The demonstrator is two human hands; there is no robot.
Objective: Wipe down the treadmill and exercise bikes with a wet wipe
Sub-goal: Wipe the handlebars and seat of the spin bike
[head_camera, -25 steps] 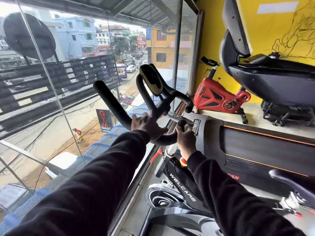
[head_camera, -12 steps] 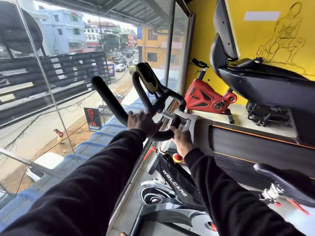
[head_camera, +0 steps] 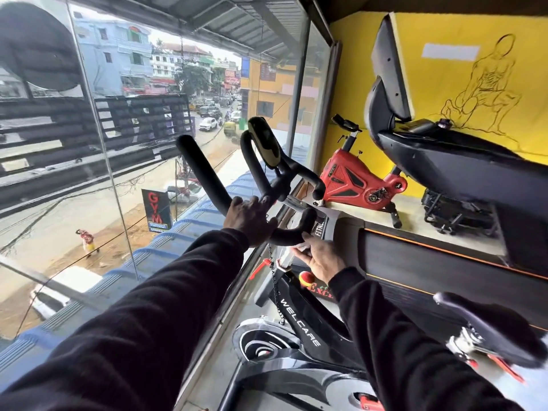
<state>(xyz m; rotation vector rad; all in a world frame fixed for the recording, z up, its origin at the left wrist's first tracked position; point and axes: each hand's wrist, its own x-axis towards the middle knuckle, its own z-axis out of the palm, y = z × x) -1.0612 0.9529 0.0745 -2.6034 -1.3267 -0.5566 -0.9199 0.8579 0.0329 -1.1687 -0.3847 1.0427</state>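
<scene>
Wiping proceeds at the black exercise bike's handlebar (head_camera: 284,229), beside the window glass (head_camera: 89,173). Pinched in the right hand (head_camera: 321,258), the wet wipe (head_camera: 299,247) sits just under the bar's right-hand curl. The left hand (head_camera: 249,218) clenches the bar, probably to steady it. A second ago the right hand wrapped the bar end; it has since dropped below it.

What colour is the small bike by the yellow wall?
Red with black panels, clearest in the head view.
</scene>
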